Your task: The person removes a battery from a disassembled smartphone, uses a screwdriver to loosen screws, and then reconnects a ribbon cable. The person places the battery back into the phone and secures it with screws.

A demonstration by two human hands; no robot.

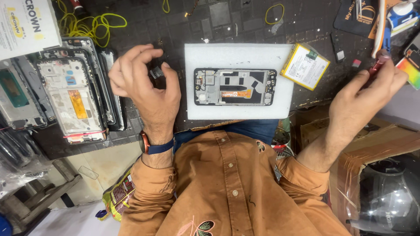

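An opened phone frame [235, 86] lies flat on a white foam pad [238, 111] at the middle of the dark workbench. My left hand [144, 89] hovers left of the pad, its fingertips pinching a small dark part [156, 72]. My right hand [365, 98] is raised at the right of the pad and grips a red-handled tool [379, 61]. A yellow-edged phone battery [305, 66] rests just right of the pad, between it and my right hand.
Several stripped phone frames [72, 96] are stacked at the left. Yellow cable [89, 26] coils at the back left, next to a white box [26, 24]. Cardboard boxes [376, 144] and a dark helmet [385, 196] stand at the right. A snack packet [118, 196] lies below the bench.
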